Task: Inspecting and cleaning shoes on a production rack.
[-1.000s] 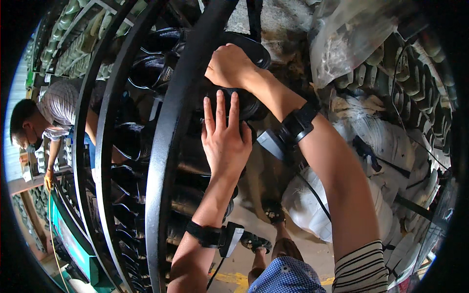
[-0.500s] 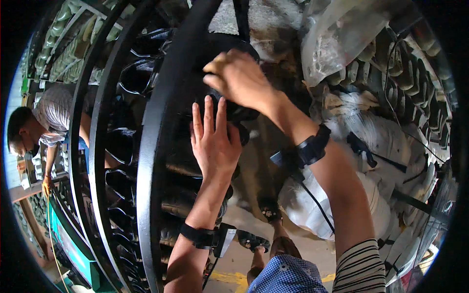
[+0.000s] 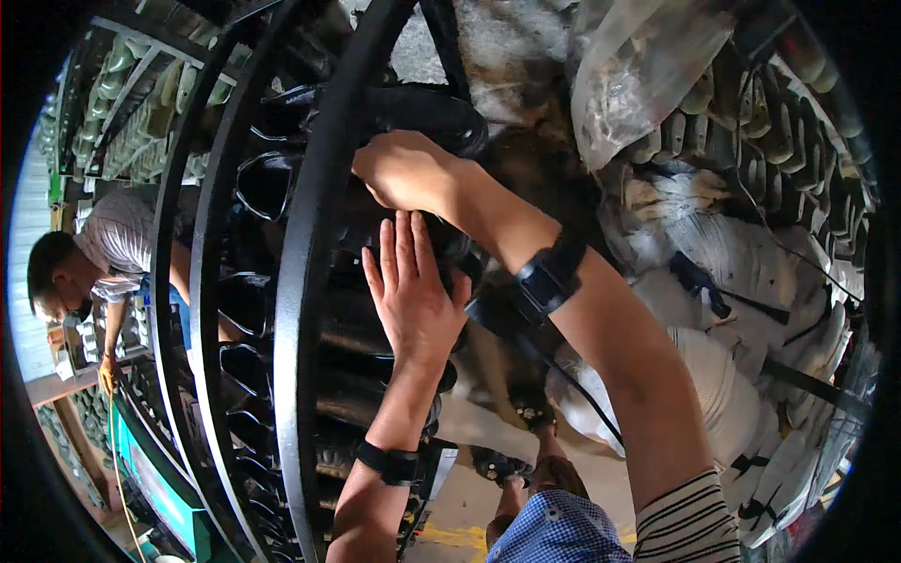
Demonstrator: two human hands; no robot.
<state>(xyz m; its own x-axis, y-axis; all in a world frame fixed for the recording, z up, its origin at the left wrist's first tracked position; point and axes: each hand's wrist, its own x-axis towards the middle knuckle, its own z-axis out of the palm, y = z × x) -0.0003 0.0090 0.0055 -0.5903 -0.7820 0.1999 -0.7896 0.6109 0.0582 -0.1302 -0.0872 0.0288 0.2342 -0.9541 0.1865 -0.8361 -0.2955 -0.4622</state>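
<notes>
My left hand (image 3: 413,305) lies flat on a shiny black boot (image 3: 452,240), fingers stretched out and holding nothing. Just beyond its fingertips, my right hand (image 3: 408,174) is closed and curled against the same dark boot, beside the rack's thick black bar (image 3: 314,225). The right fingertips are turned away, so anything in them is hidden. Above the right hand another black boot (image 3: 422,111) lies on its side with its sole end to the right. Both wrists wear black straps with small devices.
More black boots (image 3: 246,371) lie stacked through the curved metal rack. White sacks (image 3: 713,263) and a clear plastic bag (image 3: 633,89) are at the right, with hanging rows of boots (image 3: 798,141) behind. At the left, another person (image 3: 141,230) bends over a green-edged box (image 3: 160,479).
My right hand has moved left and slightly down, toward the rack bar. The left hand stays flat on the boot. The view has shifted slightly, and the boots appear lower.
</notes>
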